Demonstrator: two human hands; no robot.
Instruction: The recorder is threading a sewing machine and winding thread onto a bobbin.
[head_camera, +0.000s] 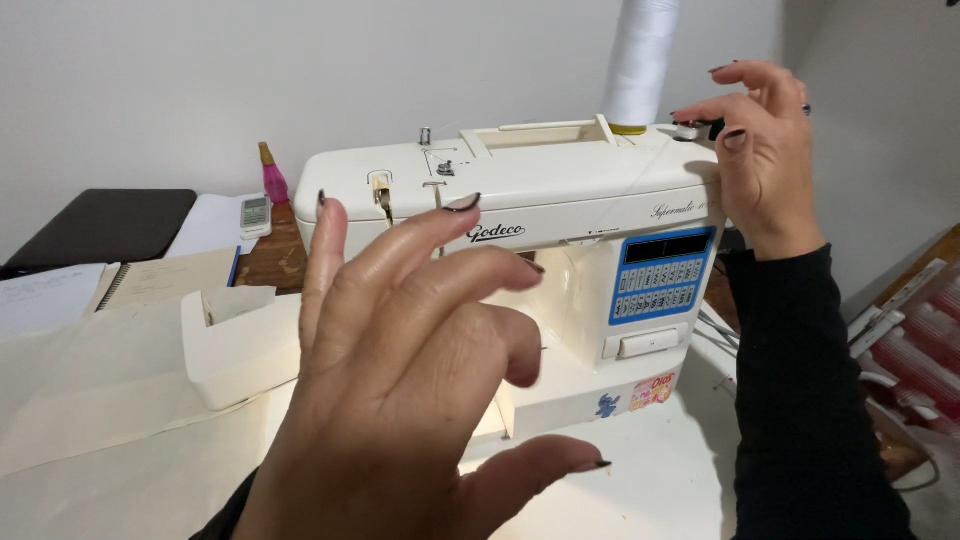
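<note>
Two hands in the head view, both yours. Your left hand (400, 400) is raised close to the camera, fingers spread and loosely curled, holding nothing; it hangs in front of the cream sewing machine (540, 250) and blocks most of the needle area. Your right hand (760, 150), in a black sleeve, is up at the machine's top right corner. Thumb and forefinger pinch narrowly at a small dark-and-silver part (690, 128) there, likely the bobbin winder, though it is too small to tell for sure; the other fingers fan upward.

The machine stands on a white table (660, 470), a blue button panel (662, 275) on its front right and two small stickers (630, 398) low on its base. A tall white thread cone (640, 60) stands upright on top, just left of your right hand. A detached cream accessory box (235, 345) lies to the machine's left on pale paper sheets (90, 400). Behind that: a spiral notebook (160, 280), a small remote (256, 215), a pink bottle (274, 180), a dark flat case (110, 225). Clear plastic pieces (920, 330) sit at the far right edge.
</note>
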